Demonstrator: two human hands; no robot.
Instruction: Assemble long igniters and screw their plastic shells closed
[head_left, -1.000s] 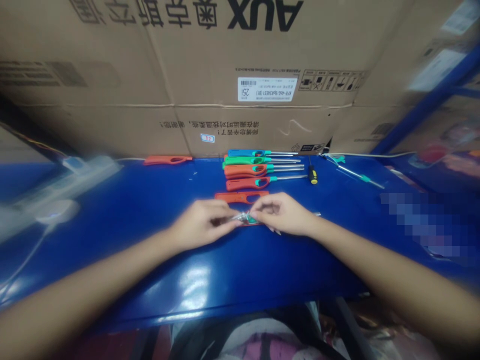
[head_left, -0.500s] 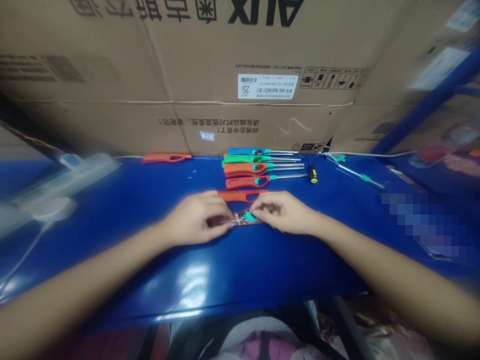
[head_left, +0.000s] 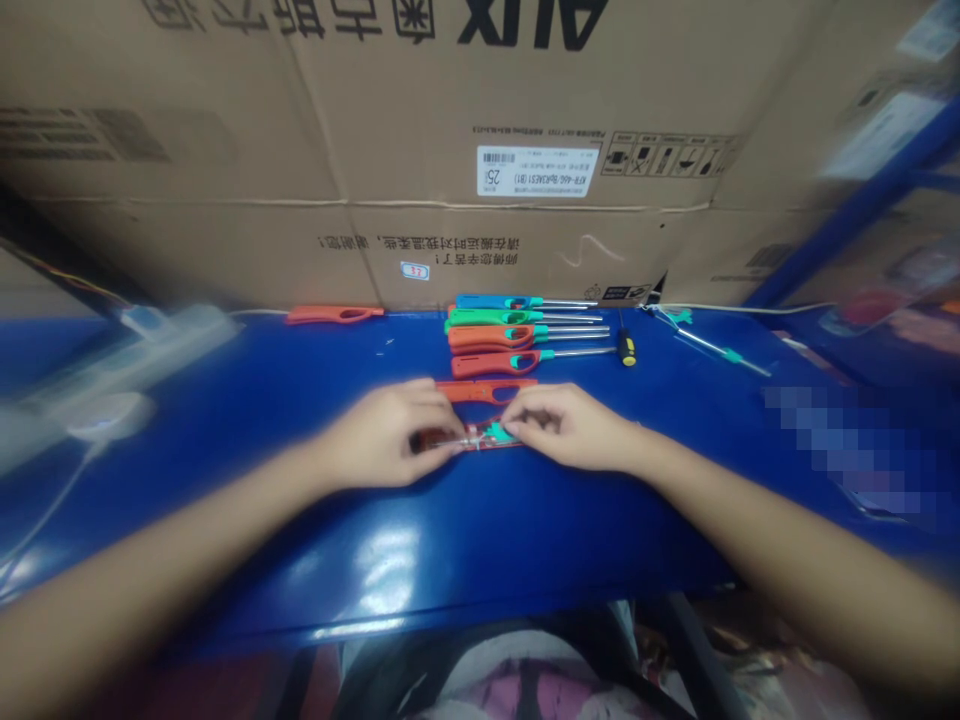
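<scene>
Both hands meet over an opened long lighter (head_left: 480,437) lying on the blue table (head_left: 465,540). My left hand (head_left: 386,435) is curled, its fingertips pinching the lighter's red half-shell at the left end. My right hand (head_left: 566,425) pinches the teal trigger part and clear inner piece at the right. An orange half-shell (head_left: 486,389) lies flat just behind the hands.
A row of several finished lighters (head_left: 517,335) lies behind, in blue, green and orange. A lone orange shell (head_left: 334,315) lies at the left. A small screwdriver (head_left: 625,345) and loose metal tubes (head_left: 712,345) lie to the right. Large cardboard boxes (head_left: 450,150) wall off the back.
The hands lowered the small parts onto the red half-shell; more of the shell and teal trigger shows between the fingers. Arms barely moved.
</scene>
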